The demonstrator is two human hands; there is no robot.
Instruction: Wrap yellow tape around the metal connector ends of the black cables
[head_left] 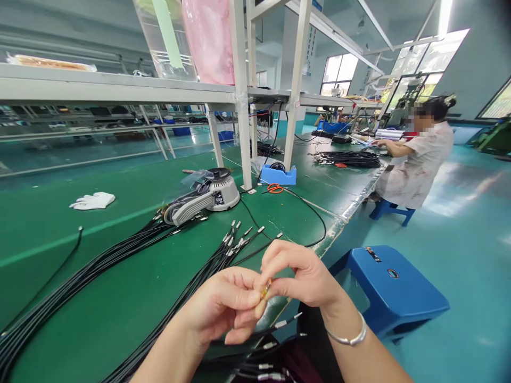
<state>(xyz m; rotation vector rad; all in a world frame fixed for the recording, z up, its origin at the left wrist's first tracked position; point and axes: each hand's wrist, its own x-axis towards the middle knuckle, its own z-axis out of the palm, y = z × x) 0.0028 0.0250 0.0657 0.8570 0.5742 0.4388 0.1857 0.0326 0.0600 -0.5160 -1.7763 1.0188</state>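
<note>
My left hand [225, 306] and my right hand [301, 276] meet at the front edge of the green bench [104, 298]. Both pinch a small orange-yellow piece [266, 289] between fingertips; I cannot make out what it is. A silver bracelet [351, 336] circles my right wrist. Below my hands lie several black cables with metal tips [279, 324]. A long bundle of black cables [187, 282] stretches across the bench toward my left, its metal ends [239, 236] fanned out just beyond my fingers.
A grey tape dispenser machine [207, 198] stands behind the cables, a blue tape holder [278, 174] and orange scissors [274, 188] farther back. A white glove [93, 200] lies at left. A blue stool [393, 290] stands right of me. Another person [419, 154] sits at the bench's far end.
</note>
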